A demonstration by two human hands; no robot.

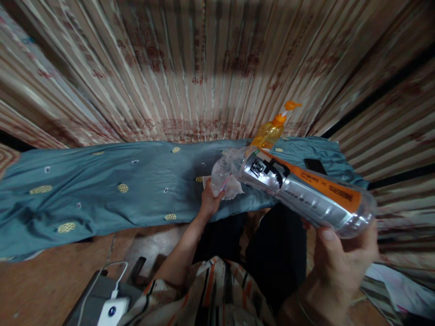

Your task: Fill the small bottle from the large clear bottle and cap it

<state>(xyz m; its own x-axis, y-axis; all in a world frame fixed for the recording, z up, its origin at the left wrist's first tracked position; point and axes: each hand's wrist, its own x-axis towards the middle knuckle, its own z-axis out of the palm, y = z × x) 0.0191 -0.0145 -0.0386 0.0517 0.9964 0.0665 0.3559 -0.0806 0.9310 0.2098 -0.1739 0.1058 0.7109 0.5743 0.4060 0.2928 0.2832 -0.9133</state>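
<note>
1. White charger (113, 311) with its cable lies lowest, at 7 o'clock, beside bare brown floor.
2. Blue cloth (102, 194) covers the tabletop; its stretch toward 9 o'clock lies open up to the near edge.
3. Left hand (209, 201), near centre, is closed round a small clear bottle (219, 174) over a white tissue (236, 188) by that edge.
4. Right hand (340, 265), at 4 o'clock, clamps the base of a large labelled bottle (306, 190), which is tilted with its neck just beside the small one's mouth.
5. Orange pump bottle (270, 131) stands behind, at 1 o'clock.
</note>
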